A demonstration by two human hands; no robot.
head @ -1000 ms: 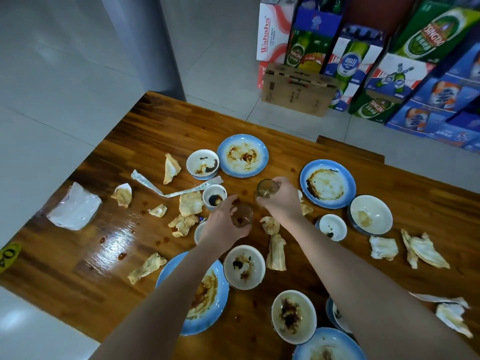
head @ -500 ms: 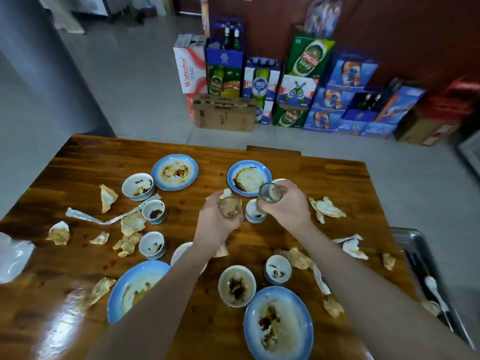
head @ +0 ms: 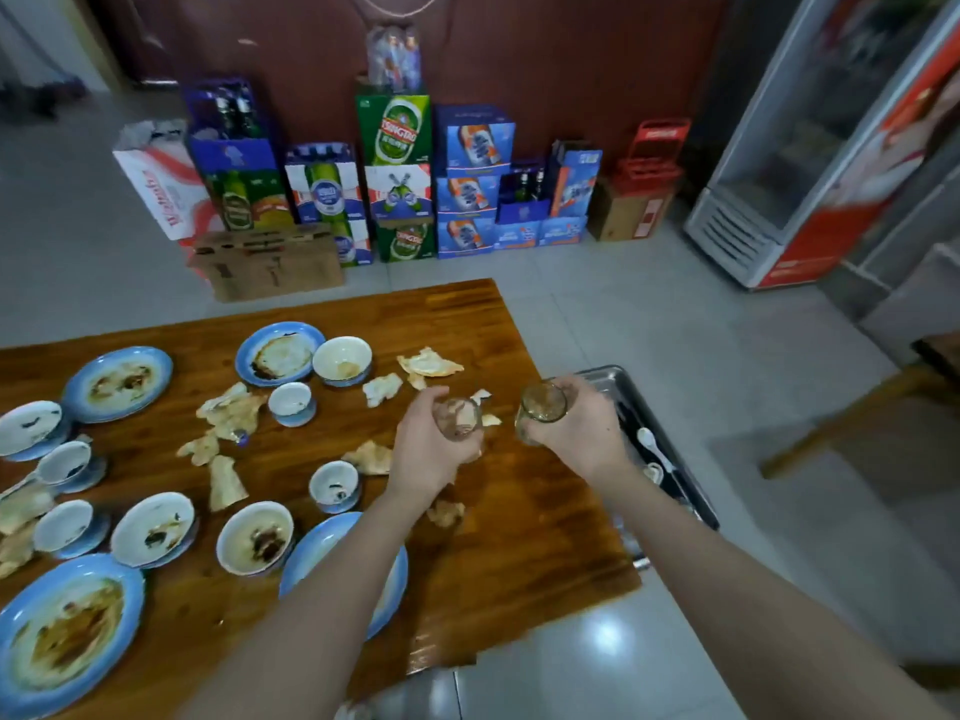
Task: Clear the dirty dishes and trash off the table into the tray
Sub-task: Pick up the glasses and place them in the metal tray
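— While both hands hang over the end of the counter nearest the tray, what does each one carry?
— One glass apiece. The left hand has its fingers wrapped round a small stained glass, over the wood a little short of the tray. The right hand has its fingers clasped round a second glass, at the counter's edge, just beside the tray's near rim.
— Why upright, mouths up?
— I'd judge so the brown dregs stay inside; both look smeared.
— And why is the tray there?
— It sits just off the counter's end, so things can go across in a short reach. A white spoon lies in it already; what else lies there is too blurred to tell.
— How far along is the clearing?
— Early, I'd say. Farther from the tray, blue plates, white bowls and crumpled napkins are spread over the counter.
— What does the next move call for?
— Probably setting both glasses down upright on a bare part of the tray, clear of the spoon, so they neither tip nor knock together.
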